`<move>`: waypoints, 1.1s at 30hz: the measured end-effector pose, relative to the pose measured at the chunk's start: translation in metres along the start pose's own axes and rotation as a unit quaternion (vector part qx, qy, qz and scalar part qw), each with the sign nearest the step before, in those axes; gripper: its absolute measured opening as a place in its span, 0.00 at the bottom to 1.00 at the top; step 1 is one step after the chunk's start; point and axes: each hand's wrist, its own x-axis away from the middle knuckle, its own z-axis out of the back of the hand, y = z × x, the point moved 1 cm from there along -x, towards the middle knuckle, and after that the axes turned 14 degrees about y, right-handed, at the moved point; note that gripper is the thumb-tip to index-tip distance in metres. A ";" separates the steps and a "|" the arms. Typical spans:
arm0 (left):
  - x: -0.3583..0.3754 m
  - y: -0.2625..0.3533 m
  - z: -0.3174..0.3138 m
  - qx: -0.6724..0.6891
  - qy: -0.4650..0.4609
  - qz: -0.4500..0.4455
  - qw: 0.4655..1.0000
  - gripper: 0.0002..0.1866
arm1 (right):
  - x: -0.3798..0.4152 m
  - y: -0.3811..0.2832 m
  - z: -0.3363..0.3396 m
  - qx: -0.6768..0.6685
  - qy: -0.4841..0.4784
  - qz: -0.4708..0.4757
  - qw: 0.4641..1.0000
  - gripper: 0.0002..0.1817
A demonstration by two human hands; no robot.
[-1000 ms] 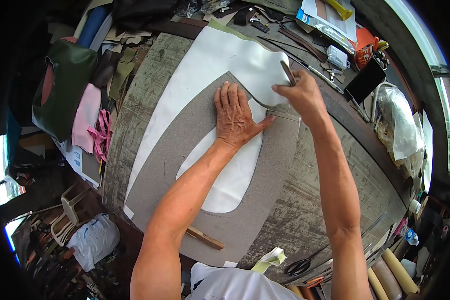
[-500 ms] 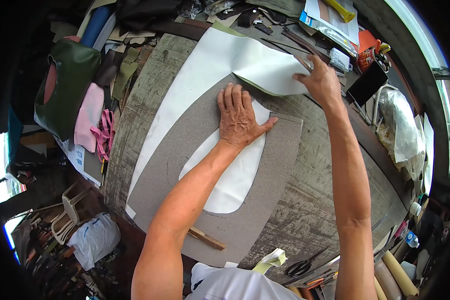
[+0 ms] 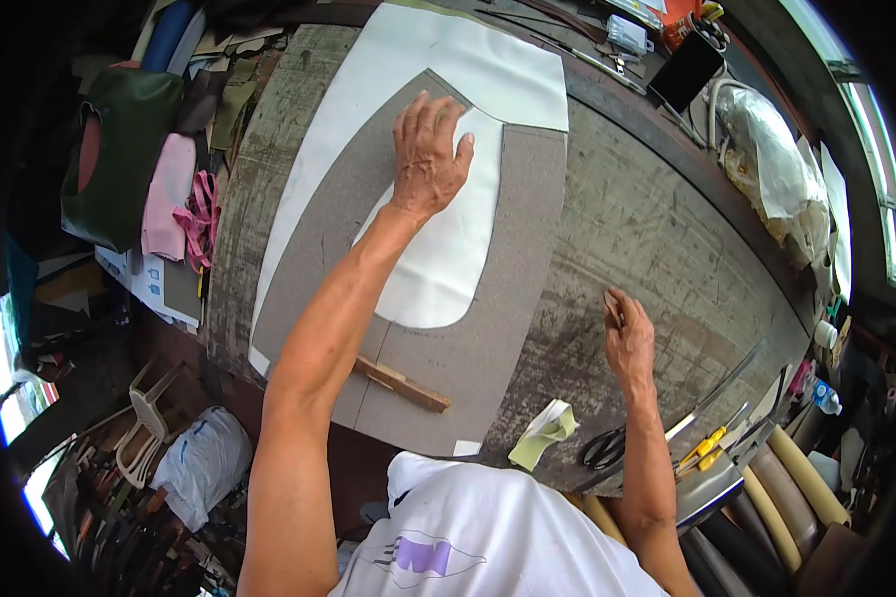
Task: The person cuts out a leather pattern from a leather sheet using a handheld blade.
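My left hand presses flat on a grey cardboard template that lies over a white sheet of material on the worn workbench. White material shows through the template's rounded cut-out beside my fingers. My right hand rests near the bench's front right, fingers closed on a small knife, well away from the template. The white sheet lies flat at the far end.
Black scissors, a folded pale scrap, a metal ruler and yellow-handled tools lie near the front edge. A wooden stick sits on the template. A phone and a plastic bag are far right. Leather pieces pile up left.
My right hand let go of the lifted white flap at the far end and came back to the front right of the bench. The flap now lies flat. My left hand slid farther up.
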 end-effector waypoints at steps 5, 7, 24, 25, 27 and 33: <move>0.053 0.050 -0.004 -0.017 -0.154 -0.091 0.984 0.33 | 0.098 0.019 0.012 -0.040 -0.009 -0.048 0.998 0.19; 0.069 0.055 -0.015 -0.054 -0.173 -0.112 0.977 0.36 | 0.127 0.017 0.013 -0.059 -0.013 -0.060 0.996 0.19; 0.149 0.018 0.141 -0.085 -0.068 0.029 0.994 0.27 | 0.235 0.023 0.040 -0.073 0.059 -0.024 0.995 0.18; 0.174 0.008 0.155 -0.124 -0.087 0.061 0.987 0.28 | 0.228 0.006 0.037 -0.062 0.045 0.000 0.997 0.18; 0.204 -0.003 0.172 -0.166 -0.099 0.103 0.976 0.28 | 0.213 -0.013 0.016 -0.054 0.055 0.100 0.992 0.18; 0.217 -0.016 0.181 -0.116 -0.146 0.134 0.973 0.26 | 0.113 -0.108 -0.068 -0.008 -0.007 0.121 0.993 0.26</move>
